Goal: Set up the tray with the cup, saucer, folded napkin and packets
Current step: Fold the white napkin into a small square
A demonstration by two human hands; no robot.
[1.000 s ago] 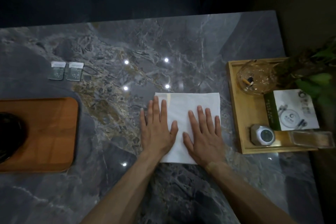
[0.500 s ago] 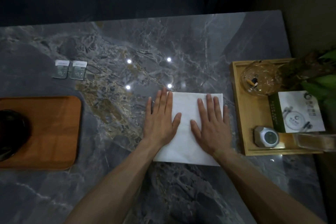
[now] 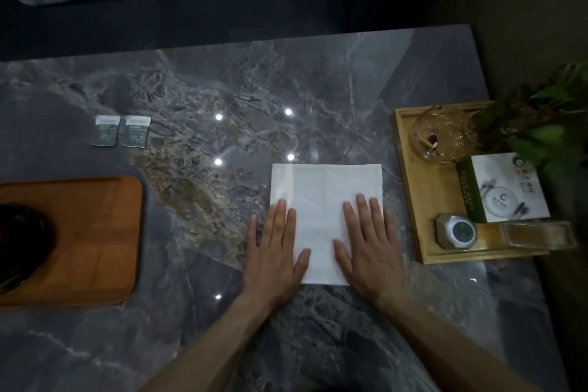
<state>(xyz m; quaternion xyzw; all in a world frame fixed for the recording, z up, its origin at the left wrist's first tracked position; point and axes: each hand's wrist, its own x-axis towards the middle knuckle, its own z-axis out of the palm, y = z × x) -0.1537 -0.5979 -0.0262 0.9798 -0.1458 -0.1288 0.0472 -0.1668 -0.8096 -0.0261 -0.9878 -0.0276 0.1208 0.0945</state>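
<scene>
Both hands, left hand (image 3: 273, 259) and right hand (image 3: 369, 251), lie flat with straight fingers on the white square paper napkin (image 3: 324, 200) on the grey marble desk (image 3: 222, 73), right of the brown wooden tray (image 3: 95, 232).

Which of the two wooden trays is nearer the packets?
The dark reddish tray at the table's left, just below the packets; the pale tray sits far right.
</scene>
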